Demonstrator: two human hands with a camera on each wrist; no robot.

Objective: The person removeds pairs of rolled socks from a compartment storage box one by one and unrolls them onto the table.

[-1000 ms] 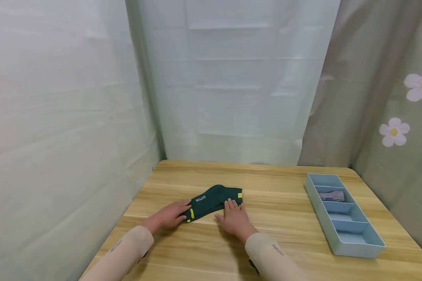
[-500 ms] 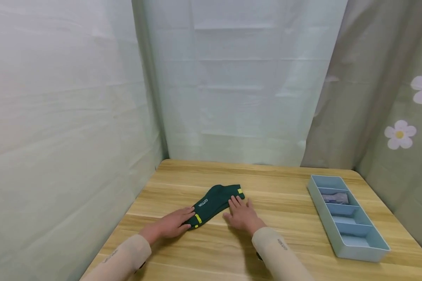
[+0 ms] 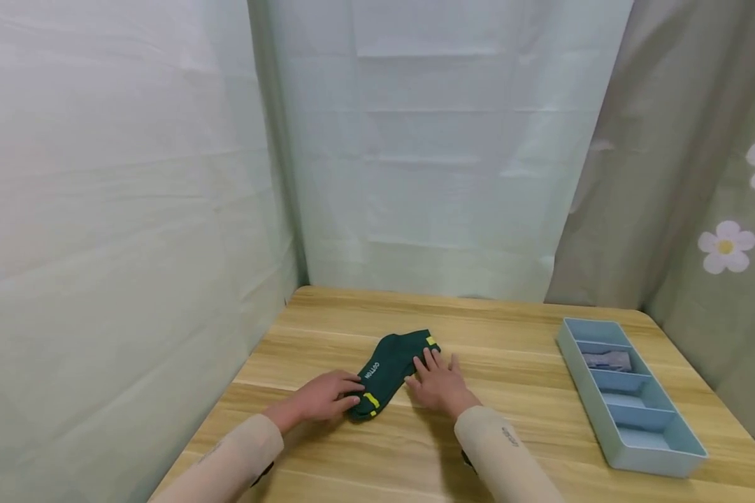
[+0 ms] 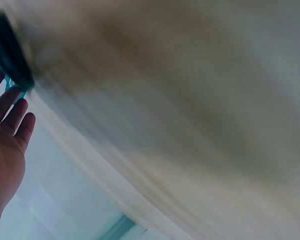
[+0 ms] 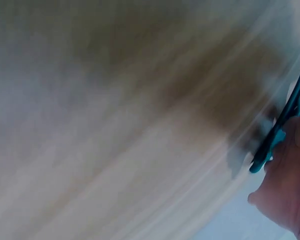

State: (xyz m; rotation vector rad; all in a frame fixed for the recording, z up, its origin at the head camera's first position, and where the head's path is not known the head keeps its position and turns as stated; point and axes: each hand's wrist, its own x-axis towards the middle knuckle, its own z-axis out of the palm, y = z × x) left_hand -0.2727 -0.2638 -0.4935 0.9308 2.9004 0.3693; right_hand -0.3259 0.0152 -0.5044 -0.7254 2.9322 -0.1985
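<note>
dark green sock | yellow marks | flat on table, angled

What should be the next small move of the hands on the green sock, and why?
Probably fold it in half: the green sock lies flat on the table, the left hand rests at its near end, and the right hand presses its side.
</note>
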